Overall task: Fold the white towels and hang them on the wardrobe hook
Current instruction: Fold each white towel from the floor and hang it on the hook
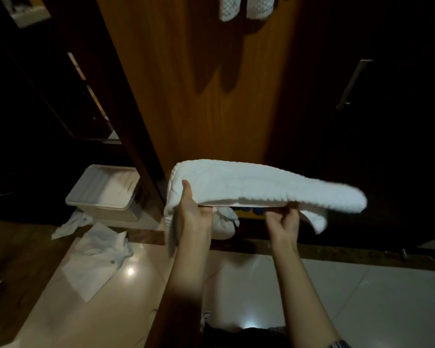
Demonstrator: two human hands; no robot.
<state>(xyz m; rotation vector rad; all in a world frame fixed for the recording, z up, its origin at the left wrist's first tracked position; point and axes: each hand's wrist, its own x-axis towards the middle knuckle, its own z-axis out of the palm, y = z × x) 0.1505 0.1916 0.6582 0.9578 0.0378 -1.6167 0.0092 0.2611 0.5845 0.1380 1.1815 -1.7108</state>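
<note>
Your two forearms rise from the bottom of the frame over a glossy pale tiled floor (337,297). At lower left, a crumpled white shirt (96,254) lies on the tiles, and above it sits a lidded plastic bin (103,189). Your left hand (194,214) has its grip closed on the folded white towel (261,187) at frame centre, thumb on top. Your right hand (284,219) pinches the towel's lower edge with curled fingers. Behind stands the wooden wardrobe door (199,84); two hung towels (244,7) show at the upper middle edge. A metal handle (352,84) sits on the dark door at the right. No writing is readable.
</note>
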